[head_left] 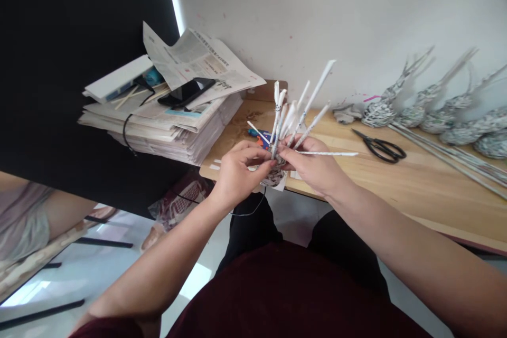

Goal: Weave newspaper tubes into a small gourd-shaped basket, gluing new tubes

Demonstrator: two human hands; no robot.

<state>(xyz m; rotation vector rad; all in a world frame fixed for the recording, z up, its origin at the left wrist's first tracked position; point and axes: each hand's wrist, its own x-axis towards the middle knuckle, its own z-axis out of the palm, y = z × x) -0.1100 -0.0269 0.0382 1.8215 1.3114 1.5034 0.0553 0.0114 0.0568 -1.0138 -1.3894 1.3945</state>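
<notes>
Between my two hands is a small woven piece [272, 177] of rolled newspaper, with several white paper tubes [317, 90] sticking up and out of its top. My left hand [242, 170] pinches its left side, thumb and forefinger meeting near the base of the tubes. On the other side my right hand [311, 161] grips the tubes low down, where they leave the weave. One tube [336, 154] points right, over the wrist side of that hand. The undersides of the fingers are partly hidden by the piece.
Black-handled scissors [382, 149] lie on the wooden table [420, 190], beside long paper rods [447, 156]. Several woven paper pieces [378, 111] stand along the wall. A stack of newspapers [178, 137] carries a phone [187, 92]. A blue and orange tool [263, 140] lies behind my hands.
</notes>
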